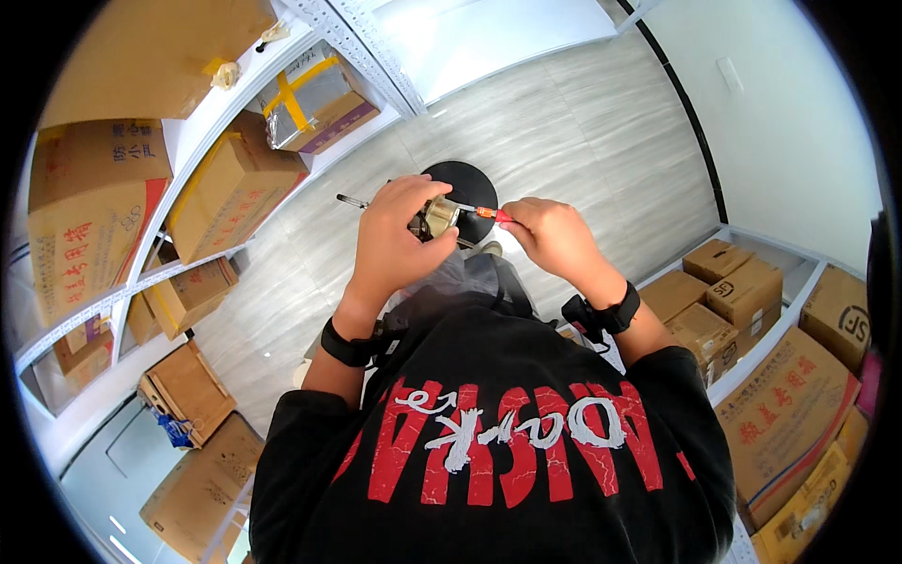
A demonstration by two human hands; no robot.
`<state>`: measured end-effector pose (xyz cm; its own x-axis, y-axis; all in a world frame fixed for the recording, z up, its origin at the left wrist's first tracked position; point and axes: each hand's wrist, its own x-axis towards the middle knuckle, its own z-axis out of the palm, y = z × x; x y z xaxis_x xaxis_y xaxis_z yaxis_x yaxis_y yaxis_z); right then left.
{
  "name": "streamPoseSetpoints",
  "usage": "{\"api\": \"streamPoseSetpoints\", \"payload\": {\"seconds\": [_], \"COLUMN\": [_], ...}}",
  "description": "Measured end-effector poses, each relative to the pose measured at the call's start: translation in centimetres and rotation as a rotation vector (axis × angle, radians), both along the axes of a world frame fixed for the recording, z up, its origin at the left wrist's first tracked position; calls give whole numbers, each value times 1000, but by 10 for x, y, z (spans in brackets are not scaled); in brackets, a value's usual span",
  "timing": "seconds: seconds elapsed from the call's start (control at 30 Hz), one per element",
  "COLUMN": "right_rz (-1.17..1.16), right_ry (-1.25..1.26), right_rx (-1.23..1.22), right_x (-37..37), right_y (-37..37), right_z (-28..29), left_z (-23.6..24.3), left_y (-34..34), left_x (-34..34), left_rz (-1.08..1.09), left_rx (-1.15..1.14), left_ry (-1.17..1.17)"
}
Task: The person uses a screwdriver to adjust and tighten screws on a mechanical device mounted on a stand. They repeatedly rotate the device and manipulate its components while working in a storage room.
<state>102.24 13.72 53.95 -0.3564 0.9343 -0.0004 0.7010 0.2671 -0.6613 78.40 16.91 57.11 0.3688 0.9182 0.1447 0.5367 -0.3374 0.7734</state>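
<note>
My left hand (387,237) is closed around a brass-coloured, cylindrical metal part (439,216), its thumb and fingers on either side. Its exact kind is not clear, and the palm hides much of it. My right hand (552,237) grips a small screwdriver (486,212) with a red and orange handle. The shaft points left and its tip is at or close to the metal part's right end; contact cannot be told. Beyond the left hand sticks out a thin, dark rod-like piece (352,201). Under both hands is a round black disc, like a stool top (460,177).
White shelving (211,122) with cardboard boxes (230,188) runs along the left. More boxes (742,282) fill a low rack at right. A white surface (498,38) stands ahead, over a grey tiled floor (601,132). A wooden box (188,395) lies lower left.
</note>
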Motion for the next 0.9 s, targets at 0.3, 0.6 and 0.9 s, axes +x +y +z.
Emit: {"api": "streamPoseSetpoints", "payload": {"seconds": [0.3, 0.6, 0.9], "right_rz": [-149, 25, 116], "right_ry": [-167, -309, -143], "right_rx": [241, 32, -242], "right_x": [-15, -8, -7], "right_y": [-22, 4, 21], "right_z": [-32, -39, -37], "left_z": [-1, -7, -9], "left_y": [2, 9, 17], "left_x": [14, 16, 8], "left_rz": [63, 39, 18], "left_rx": [48, 129, 152], "left_ry": [71, 70, 4]}}
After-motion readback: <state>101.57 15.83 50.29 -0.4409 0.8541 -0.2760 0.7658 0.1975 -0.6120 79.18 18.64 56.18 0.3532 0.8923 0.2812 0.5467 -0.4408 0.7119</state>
